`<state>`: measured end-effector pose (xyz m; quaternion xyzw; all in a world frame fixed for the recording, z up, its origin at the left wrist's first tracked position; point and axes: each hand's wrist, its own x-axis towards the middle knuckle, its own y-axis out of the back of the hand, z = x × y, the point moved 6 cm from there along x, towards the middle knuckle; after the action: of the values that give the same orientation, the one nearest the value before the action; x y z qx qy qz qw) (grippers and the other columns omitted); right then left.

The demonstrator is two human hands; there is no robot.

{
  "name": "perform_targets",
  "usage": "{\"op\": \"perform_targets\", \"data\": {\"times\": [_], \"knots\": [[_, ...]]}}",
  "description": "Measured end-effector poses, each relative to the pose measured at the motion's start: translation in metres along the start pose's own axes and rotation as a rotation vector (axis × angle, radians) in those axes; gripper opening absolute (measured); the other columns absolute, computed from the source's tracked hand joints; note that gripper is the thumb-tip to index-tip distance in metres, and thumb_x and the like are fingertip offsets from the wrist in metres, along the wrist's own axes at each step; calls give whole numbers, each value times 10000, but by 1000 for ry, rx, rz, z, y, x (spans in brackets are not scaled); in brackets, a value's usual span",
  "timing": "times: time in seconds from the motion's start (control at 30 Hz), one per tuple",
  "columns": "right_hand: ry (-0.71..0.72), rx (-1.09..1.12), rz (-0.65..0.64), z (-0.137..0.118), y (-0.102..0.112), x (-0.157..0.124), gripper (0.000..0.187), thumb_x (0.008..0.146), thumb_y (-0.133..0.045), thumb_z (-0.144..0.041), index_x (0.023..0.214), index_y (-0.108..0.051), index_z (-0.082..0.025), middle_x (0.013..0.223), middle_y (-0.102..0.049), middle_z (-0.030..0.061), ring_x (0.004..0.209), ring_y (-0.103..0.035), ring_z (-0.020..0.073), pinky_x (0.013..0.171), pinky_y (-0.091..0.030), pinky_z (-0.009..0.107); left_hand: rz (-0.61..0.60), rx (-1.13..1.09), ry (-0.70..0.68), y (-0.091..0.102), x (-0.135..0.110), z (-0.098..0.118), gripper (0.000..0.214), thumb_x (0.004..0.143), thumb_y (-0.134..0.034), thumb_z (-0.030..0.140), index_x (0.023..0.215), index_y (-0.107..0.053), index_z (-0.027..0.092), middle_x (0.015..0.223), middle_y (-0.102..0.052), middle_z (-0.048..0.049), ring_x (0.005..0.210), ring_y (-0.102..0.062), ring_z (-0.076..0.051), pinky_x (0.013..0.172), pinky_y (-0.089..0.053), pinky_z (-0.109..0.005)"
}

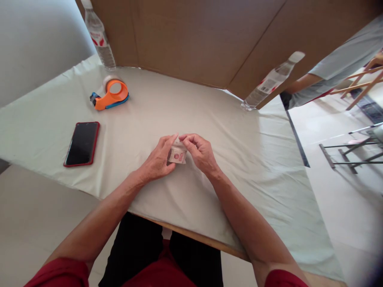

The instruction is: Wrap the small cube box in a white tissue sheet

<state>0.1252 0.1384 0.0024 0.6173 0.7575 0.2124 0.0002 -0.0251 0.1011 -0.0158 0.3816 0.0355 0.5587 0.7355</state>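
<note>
A small, pale packet with red print (178, 156) is at the middle of the cloth-covered table, between my two hands. My left hand (159, 158) curves around its left side, thumb at the near edge and fingers at the far edge. At the packet's upper right, my right hand (201, 153) has thumb and forefinger pinched together on its far edge. The fingers cover part of the packet, and its contents cannot be made out.
Left on the table are a red-cased phone (81, 144) and an orange tape dispenser (112, 95). Two water bottles, one left (100, 38) and one right (272, 81), stand by an upright cardboard panel (185, 40). A person's grey sleeve (338, 56) shows beyond it.
</note>
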Motion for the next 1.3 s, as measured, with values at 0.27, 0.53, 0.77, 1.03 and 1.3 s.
{"op": "perform_targets", "data": {"times": [0.27,0.53,0.77,1.03,1.3], "knots": [[-26,94,87,0,14,25,197,885,-601,-376,773,-617,-214,1029,-739,51,964,-660,195,904,-503,370,-35,-282,132,1,1,-7,895,708,-605,209,1533,-257,228,1528,-414,-181,1269,-538,-301,1084,-439,-492],[-148,163,91,32,11,53,199,840,-594,-360,714,-602,-205,921,-726,45,862,-642,175,819,-493,339,31,-620,427,2,4,-21,280,734,-628,346,951,-547,187,1044,-679,-68,924,-652,-197,789,-517,-319],[-20,25,421,12,33,22,190,895,-547,-403,919,-620,-229,847,-647,14,748,-577,152,736,-488,317,35,-753,559,-2,3,-27,422,708,-666,366,1073,-701,158,988,-724,-68,875,-656,-202,811,-503,-341],[-187,-370,36,3,-2,-29,395,760,-713,-574,759,-495,-245,688,-589,-17,614,-534,157,608,-408,314,83,-1015,623,-8,0,-35,406,700,-701,273,1070,-750,111,945,-759,-98,848,-696,-213,816,-531,-353],[-234,-186,36,22,-3,-18,185,797,-559,-364,689,-520,-220,652,-568,-23,621,-495,134,640,-402,285,124,-1144,554,-2,6,-30,329,670,-729,259,957,-796,112,945,-782,-116,878,-705,-220,846,-515,-329]]}}
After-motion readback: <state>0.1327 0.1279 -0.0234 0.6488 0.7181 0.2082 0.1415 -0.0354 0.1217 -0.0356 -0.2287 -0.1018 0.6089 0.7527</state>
